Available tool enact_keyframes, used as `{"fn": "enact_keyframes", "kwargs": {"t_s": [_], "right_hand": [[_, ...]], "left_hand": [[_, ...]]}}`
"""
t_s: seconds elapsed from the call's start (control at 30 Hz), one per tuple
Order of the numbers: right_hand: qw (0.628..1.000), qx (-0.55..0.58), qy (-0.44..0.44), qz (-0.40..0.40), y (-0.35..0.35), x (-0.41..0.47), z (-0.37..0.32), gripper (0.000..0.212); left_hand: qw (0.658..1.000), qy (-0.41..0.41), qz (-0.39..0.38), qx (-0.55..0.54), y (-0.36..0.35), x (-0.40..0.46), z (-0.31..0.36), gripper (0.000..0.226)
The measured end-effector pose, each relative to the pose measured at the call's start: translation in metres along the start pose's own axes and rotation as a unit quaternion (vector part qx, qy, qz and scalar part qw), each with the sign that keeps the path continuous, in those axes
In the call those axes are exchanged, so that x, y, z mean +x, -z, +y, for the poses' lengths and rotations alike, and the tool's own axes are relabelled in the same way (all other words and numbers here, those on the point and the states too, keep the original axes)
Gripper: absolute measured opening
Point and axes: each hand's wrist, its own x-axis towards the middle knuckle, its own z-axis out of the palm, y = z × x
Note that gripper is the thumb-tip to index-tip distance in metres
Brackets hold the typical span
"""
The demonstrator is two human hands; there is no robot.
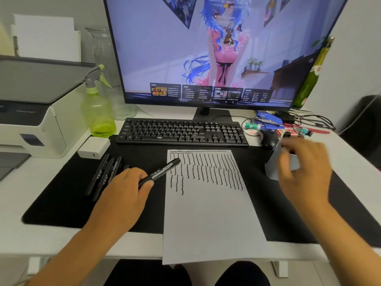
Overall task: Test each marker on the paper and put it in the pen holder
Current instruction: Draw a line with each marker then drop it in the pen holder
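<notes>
Left of the paper [208, 203], over the black desk mat [61, 199], the left hand [127, 188] grips a black marker [159, 172] with its fingers curled round the lower barrel. That marker's long axis runs from 8 o'clock up to 2 o'clock, the free end pointing toward 2 o'clock and reaching just over the paper's left edge, near the wavy black test lines that fill the sheet's upper part. I cannot tell whether that end is capped.

At about 9 o'clock from the held marker, a row of spare black markers [105, 174] lies on the mat, side by side, their long axes also tilted from 7 to 1 o'clock.

At 3 o'clock from the paper, the right hand [305, 172] is motion-blurred in front of the pale pen holder [272, 168], which stands on the mat's right part. Its fingers look spread and reach toward the holder's top, where something dark shows, but the blur hides whether they grasp anything, and what is inside the holder cannot be made out.

Beyond the paper, at 12 o'clock, sit a black keyboard [181, 131] and a monitor [216, 50]; a mouse [268, 138] lies at 1 o'clock, and a green spray bottle [99, 112] at 10 o'clock.
</notes>
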Motion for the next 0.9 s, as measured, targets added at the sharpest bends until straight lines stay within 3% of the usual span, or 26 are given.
{"fn": "enact_keyframes", "kwargs": {"t_s": [0.07,0.1,0.2,0.3,0.37,0.5,0.63,0.7,0.77,0.8,0.83,0.9], "right_hand": [[0.985,0.141,-0.052,-0.084,-0.005,-0.025,-0.03,0.021],[0.954,0.228,-0.107,-0.163,-0.01,-0.036,-0.046,0.018],[0.779,0.434,-0.244,-0.382,-0.027,-0.063,-0.087,0.019],[0.652,0.572,-0.295,-0.4,-0.037,-0.074,-0.11,0.023],[0.62,0.612,-0.32,-0.373,-0.04,-0.072,-0.12,0.029],[0.636,0.613,-0.297,-0.362,-0.039,-0.062,-0.122,0.029],[0.631,0.634,-0.245,-0.375,-0.029,-0.065,-0.125,0.028],[0.64,0.645,-0.287,-0.303,-0.02,-0.056,-0.11,0.028],[0.664,0.644,-0.339,-0.173,-0.006,-0.034,-0.078,0.031],[0.682,0.639,-0.327,-0.142,0.0,-0.022,-0.065,0.032],[0.706,0.626,-0.297,-0.147,0.004,-0.014,-0.061,0.032],[0.763,0.569,-0.232,-0.201,-0.001,-0.011,-0.07,0.026]], "left_hand": [[0.998,-0.003,-0.004,-0.07,0.001,-0.002,0.008,0.01],[0.994,-0.011,-0.011,-0.111,0.002,-0.004,0.013,0.008],[0.973,-0.05,-0.068,-0.215,0.001,-0.012,0.03,0.015],[0.959,-0.102,-0.144,-0.221,-0.001,-0.017,0.043,0.023],[0.958,-0.121,-0.163,-0.2,-0.001,-0.02,0.047,0.028],[0.967,-0.124,-0.184,-0.124,0.009,-0.021,0.052,0.032],[0.945,-0.105,-0.241,-0.196,0.025,-0.031,0.063,0.032],[0.913,-0.043,-0.306,-0.266,0.042,-0.03,0.053,0.032],[0.874,0.082,-0.336,-0.342,0.061,-0.025,0.033,0.031],[0.875,0.116,-0.317,-0.347,0.068,-0.02,0.025,0.028],[0.898,0.115,-0.285,-0.315,0.067,-0.017,0.018,0.025],[0.953,0.034,-0.23,-0.195,0.052,-0.014,0.018,0.019]]}}
